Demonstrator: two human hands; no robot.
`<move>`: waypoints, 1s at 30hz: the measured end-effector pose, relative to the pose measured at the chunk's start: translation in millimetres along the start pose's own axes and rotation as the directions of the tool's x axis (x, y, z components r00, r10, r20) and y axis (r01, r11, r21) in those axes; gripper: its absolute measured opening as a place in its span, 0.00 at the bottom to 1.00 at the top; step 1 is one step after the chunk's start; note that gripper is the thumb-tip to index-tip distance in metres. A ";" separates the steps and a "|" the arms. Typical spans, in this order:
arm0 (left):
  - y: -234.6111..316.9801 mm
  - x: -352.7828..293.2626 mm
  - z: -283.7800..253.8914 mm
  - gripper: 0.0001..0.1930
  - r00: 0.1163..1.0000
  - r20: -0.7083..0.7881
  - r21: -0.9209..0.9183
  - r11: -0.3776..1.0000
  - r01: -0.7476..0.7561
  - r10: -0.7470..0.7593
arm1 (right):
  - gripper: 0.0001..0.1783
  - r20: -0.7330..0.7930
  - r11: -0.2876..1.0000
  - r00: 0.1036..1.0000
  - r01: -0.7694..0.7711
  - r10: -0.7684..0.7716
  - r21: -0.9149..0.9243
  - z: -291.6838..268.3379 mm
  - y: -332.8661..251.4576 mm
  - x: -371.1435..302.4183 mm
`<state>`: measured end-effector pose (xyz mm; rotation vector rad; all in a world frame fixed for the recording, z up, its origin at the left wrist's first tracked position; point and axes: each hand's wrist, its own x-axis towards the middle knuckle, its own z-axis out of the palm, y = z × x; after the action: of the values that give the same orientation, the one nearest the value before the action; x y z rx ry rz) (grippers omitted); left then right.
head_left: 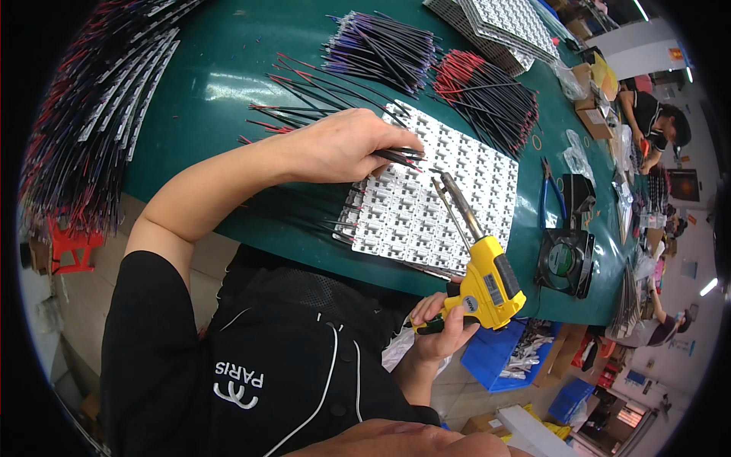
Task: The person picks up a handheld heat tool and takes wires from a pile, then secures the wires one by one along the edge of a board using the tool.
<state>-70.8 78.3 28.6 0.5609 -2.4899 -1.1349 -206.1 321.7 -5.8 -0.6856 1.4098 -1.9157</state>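
My left hand (339,145) is closed on several thin black wires (400,157), their ends pointing over a white panel (487,186) of small repeated pieces. In my right hand (444,331) is a yellow and black soldering gun (493,283), gripped by its handle. Its long metal tip reaches over the panel, close to the held wire ends; whether they touch I cannot tell. More black wires with red ends (304,87) stick out past the panel's left side, partly behind my left hand and forearm.
Bundles of purple-black wires (378,53) and red-black wires (487,99) lie beyond the panel. Wired strips (126,95) are heaped at left, panels (510,27) at the back. Blue-handled pliers (552,194) and a black fan (565,261) sit right. A blue bin (495,365) stands below; co-workers (655,122) work further off.
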 end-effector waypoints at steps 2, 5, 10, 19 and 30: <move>4.9 0.7 -1.1 0.17 0.999 -0.001 -0.011 0.999 0.046 -0.046 | 0.25 0.002 1.000 1.000 -0.004 0.004 0.005 -1.4 0.6 -0.1; -4.1 0.6 3.8 0.16 0.997 -0.071 0.032 0.999 -0.031 0.034 | 0.26 0.012 1.000 1.000 0.004 -0.004 0.012 -1.6 0.1 0.1; -9.1 -0.7 7.2 0.13 0.990 -0.094 0.079 0.992 -0.102 0.109 | 0.27 -0.020 1.000 1.000 0.006 -0.006 0.004 -1.4 3.2 -1.5; -8.9 -0.7 7.6 0.11 0.991 -0.119 0.125 0.991 -0.046 0.061 | 0.27 0.069 1.000 0.997 -0.021 0.020 0.016 0.1 2.6 -0.2; -9.7 2.6 12.1 0.10 0.993 -0.110 0.145 0.989 -0.017 0.033 | 0.21 0.109 0.998 0.993 -0.055 0.053 0.015 -2.0 7.0 -4.3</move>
<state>-76.5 78.9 14.0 0.6136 -2.4875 -0.8938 -203.4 324.7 -13.2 -0.7250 1.3294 -1.8191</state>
